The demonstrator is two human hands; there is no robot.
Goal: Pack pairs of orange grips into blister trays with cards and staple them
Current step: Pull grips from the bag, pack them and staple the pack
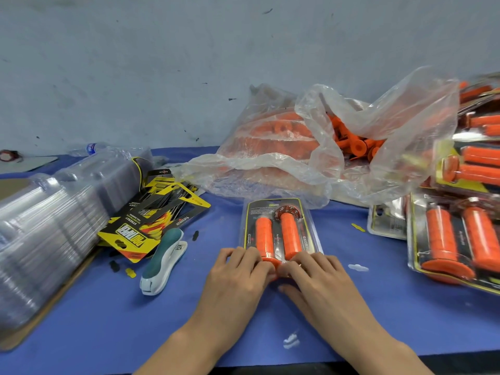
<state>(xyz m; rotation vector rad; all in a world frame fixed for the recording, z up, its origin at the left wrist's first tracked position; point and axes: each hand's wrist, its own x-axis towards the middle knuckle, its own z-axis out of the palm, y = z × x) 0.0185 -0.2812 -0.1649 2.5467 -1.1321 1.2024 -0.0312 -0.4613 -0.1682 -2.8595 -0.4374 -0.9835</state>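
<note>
A clear blister tray (311, 228) with a black and yellow card lies in the middle of the blue table. Two orange grips (278, 234) lie side by side in it. My left hand (238, 277) presses its fingers on the tray's near left end, over the flange of the left grip. My right hand (316, 280) presses on the near right end, its thumb tucked below. Both hands lie flat with fingers fairly straight. A teal and white stapler (162, 261) lies to the left of my left hand.
A stack of empty clear trays (46, 220) fills the left side. Loose printed cards (157, 215) lie beside it. Plastic bags of loose orange grips (324, 142) stand behind. Finished packs (457, 239) pile up at the right. Small paper scraps dot the blue table (108, 320).
</note>
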